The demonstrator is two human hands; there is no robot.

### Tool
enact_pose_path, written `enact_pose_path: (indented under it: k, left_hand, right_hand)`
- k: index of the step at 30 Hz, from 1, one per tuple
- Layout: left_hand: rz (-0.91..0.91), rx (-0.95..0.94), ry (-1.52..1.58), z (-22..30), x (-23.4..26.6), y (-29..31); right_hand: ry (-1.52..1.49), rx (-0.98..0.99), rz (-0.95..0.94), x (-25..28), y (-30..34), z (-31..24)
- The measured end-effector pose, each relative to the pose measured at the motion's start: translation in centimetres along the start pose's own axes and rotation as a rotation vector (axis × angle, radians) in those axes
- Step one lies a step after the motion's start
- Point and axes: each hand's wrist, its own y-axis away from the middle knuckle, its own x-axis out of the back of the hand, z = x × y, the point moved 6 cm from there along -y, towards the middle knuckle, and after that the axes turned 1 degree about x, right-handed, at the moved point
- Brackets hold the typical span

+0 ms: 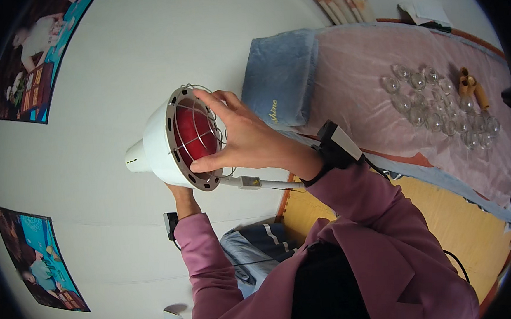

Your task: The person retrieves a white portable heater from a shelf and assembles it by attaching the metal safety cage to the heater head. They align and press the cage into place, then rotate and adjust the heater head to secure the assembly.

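Observation:
A heat lamp (160, 143) with a white bell-shaped shade and a red bulb (193, 128) is tilted on its side in front of me. A metal wire guard (210, 134) lies across its mouth, with loops standing out past the slotted rim. My right hand (243, 135) spans the guard, thumb at the lower rim and fingers at the upper edge, closed on the wire. Behind the shade's underside is my left hand (180, 194); its fingers are hidden. A jointed lamp arm (251, 182) runs off to the right below my right hand.
A bed with a pink cover (355, 74) stands at the right. On it are a folded blue blanket (280, 79), several clear glass cups (434, 122) and bamboo cups (470, 82). Posters (36, 257) hang on the white wall at left. A blue cloth (249, 250) lies below the lamp.

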Motion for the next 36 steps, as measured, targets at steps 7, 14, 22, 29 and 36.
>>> enact_pose_path:
  k: [7, 14, 22, 29, 36]
  left_hand:
    - [0.012, 0.029, 0.046, 0.8, -0.8, 0.4]
    - [0.019, 0.084, 0.091, 1.0, -0.5, 1.6]
    - [0.023, 0.13, 0.113, 1.3, -0.3, 2.5]
    - [0.034, 0.148, 0.16, 3.3, -1.6, 2.2]
    - [0.062, 0.069, 0.21, 7.0, -3.2, 1.8]
  right_hand:
    - [-0.103, -0.057, 0.026, 2.2, 0.1, -0.7]
    - [-0.028, 0.002, -0.029, 1.7, 0.0, -1.3]
    - [-0.007, 0.071, 0.011, 0.0, 1.1, -1.2]
    - [-0.011, -0.006, -0.021, 0.8, 2.1, -0.5]
    - [-0.06, -0.075, -0.088, 0.8, 2.6, 0.9]
